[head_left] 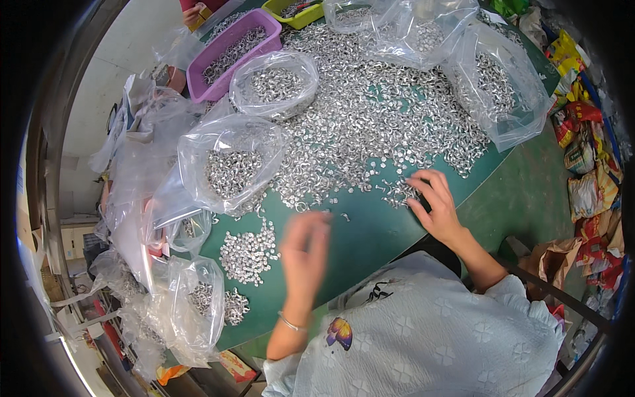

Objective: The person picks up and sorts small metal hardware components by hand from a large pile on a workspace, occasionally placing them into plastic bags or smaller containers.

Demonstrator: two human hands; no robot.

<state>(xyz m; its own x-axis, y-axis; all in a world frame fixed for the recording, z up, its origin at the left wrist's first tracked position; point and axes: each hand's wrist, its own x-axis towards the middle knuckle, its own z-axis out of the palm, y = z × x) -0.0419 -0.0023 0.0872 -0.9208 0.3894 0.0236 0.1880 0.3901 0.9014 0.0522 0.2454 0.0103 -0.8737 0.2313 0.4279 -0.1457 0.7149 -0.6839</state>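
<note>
The right hand (433, 205) lies palm down on the green surface (370, 231), fingers spread and curled at the near edge of the big heap of small silver metal hooks (370, 126), fingertips among the loose pieces; it grips nothing that can be seen. The left hand (304, 248) is raised above the surface and blurred, fingers pointing up and away, wrist with a thin bracelet (291, 324); whether it holds a piece cannot be told. A smaller pile of hooks (248, 255) lies just left of it, beside clear plastic bags (228, 165).
</note>
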